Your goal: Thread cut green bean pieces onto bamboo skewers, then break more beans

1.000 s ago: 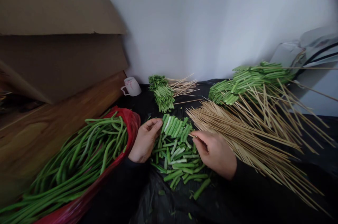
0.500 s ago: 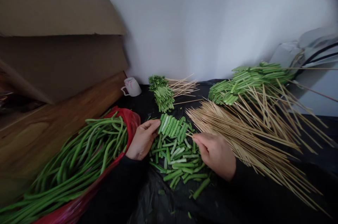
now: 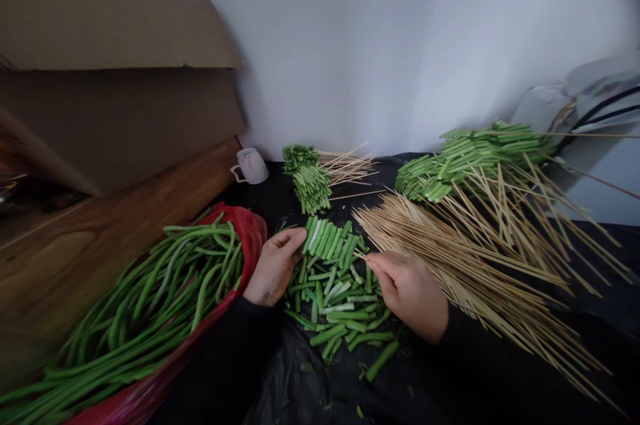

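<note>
My right hand (image 3: 413,291) pinches a thin bamboo skewer (image 3: 361,255) between thumb and fingers. Cut green bean pieces (image 3: 327,238) are lined up side by side along that skewer, a few at the right end tilted. At the row's left end, the closed thumb and fingertips of my left hand (image 3: 274,265) grip the outermost bean piece. Just below both hands lies a loose heap of cut bean pieces (image 3: 350,315). The skewer's length within the row is hidden by the beans.
Long uncut beans (image 3: 165,291) fill a red plastic bag (image 3: 253,231) on the left. Bare skewers (image 3: 450,251) are piled at right. Loaded bean skewers are stacked at back centre (image 3: 311,188) and back right (image 3: 470,158). A white mug (image 3: 252,165) stands near a cardboard box (image 3: 120,111).
Both hands keep their grip on the bean row and skewer. Everything in view sits very slightly further right and lower, with little other difference.
</note>
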`<state>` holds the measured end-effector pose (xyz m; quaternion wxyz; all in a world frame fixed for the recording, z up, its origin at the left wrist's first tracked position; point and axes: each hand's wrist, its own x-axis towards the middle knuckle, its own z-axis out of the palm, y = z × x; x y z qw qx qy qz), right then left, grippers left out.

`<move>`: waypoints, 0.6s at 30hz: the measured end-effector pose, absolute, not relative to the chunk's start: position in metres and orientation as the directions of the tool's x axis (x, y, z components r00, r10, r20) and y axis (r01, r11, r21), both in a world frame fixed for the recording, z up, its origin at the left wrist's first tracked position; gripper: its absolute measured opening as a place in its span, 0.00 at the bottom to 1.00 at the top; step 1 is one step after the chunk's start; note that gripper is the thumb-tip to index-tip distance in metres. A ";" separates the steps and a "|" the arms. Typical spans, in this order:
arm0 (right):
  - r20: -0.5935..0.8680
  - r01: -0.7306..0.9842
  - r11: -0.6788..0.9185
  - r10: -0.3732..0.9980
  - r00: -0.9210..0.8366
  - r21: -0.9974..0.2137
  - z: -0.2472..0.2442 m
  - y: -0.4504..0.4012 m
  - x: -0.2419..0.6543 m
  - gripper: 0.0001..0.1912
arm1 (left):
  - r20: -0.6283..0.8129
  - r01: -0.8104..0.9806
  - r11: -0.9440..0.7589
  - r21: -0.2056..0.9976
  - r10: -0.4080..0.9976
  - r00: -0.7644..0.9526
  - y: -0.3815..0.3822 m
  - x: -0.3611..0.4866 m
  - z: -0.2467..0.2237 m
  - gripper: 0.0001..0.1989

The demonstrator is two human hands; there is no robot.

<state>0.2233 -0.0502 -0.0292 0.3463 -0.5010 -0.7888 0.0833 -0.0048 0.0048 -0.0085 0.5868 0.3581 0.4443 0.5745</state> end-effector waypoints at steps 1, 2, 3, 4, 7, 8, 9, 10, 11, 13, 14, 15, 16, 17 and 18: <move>0.467 0.732 0.479 0.849 -0.246 -0.485 -0.028 -0.050 0.223 0.15 | -0.096 -0.365 0.066 0.929 0.993 -0.065 0.004 -0.003 -0.008 0.14; 0.471 0.727 0.475 0.850 -0.235 -0.495 -0.027 -0.051 0.223 0.15 | -0.081 -0.370 0.048 0.928 0.994 -0.074 0.004 -0.002 -0.008 0.15; 0.475 0.721 0.472 0.851 -0.223 -0.508 -0.025 -0.051 0.223 0.15 | -0.063 -0.368 0.030 0.929 0.995 -0.078 0.003 -0.001 -0.007 0.15; 0.477 0.711 0.469 0.853 -0.212 -0.524 -0.024 -0.051 0.224 0.14 | -0.046 -0.358 0.013 0.933 0.995 -0.083 0.002 0.000 -0.007 0.17; 0.434 0.662 0.433 0.883 -0.177 -0.612 -0.017 -0.051 0.228 0.12 | -0.007 -0.296 -0.034 0.955 0.990 -0.139 0.001 0.000 -0.007 0.21; 0.391 0.641 0.402 0.905 -0.169 -0.654 -0.014 -0.051 0.230 0.10 | -0.002 -0.277 -0.044 0.960 0.986 -0.164 0.000 -0.001 -0.008 0.21; 0.339 0.614 0.367 0.926 -0.168 -0.699 -0.010 -0.049 0.234 0.09 | 0.000 -0.263 -0.049 0.964 0.983 -0.185 0.000 -0.001 -0.008 0.22; 0.285 0.583 0.334 0.942 -0.177 -0.741 -0.006 -0.047 0.237 0.08 | 0.001 -0.252 -0.051 0.966 0.980 -0.197 0.000 -0.001 -0.009 0.22; 0.240 0.553 0.308 0.951 -0.195 -0.774 0.000 -0.044 0.241 0.08 | 0.002 -0.243 -0.052 0.969 0.980 -0.199 0.000 -0.001 -0.009 0.22; 0.219 0.502 0.312 0.946 -0.237 -0.806 0.016 -0.036 0.248 0.08 | 0.015 -0.222 -0.058 0.973 0.981 -0.192 0.000 -0.002 -0.010 0.21; 0.246 0.498 0.342 0.937 -0.249 -0.797 0.025 -0.030 0.251 0.08 | 0.025 -0.209 -0.065 0.976 0.982 -0.189 0.000 -0.002 -0.010 0.21; 0.295 0.507 0.383 0.923 -0.248 -0.772 0.034 -0.022 0.254 0.08 | 0.037 -0.195 -0.074 0.978 0.982 -0.187 0.000 -0.002 -0.009 0.21; 0.351 0.529 0.424 0.906 -0.238 -0.735 0.043 -0.013 0.256 0.08 | 0.050 -0.183 -0.085 0.980 0.981 -0.187 0.000 -0.002 -0.009 0.21; 0.408 0.554 0.451 0.889 -0.207 -0.700 0.051 -0.002 0.258 0.08 | 0.063 -0.169 -0.095 0.981 0.980 -0.187 0.000 -0.003 -0.009 0.21; 0.472 0.561 0.477 0.866 -0.168 -0.676 0.058 0.011 0.259 0.08 | 0.074 -0.157 -0.104 0.982 0.979 -0.188 -0.001 -0.003 -0.009 0.21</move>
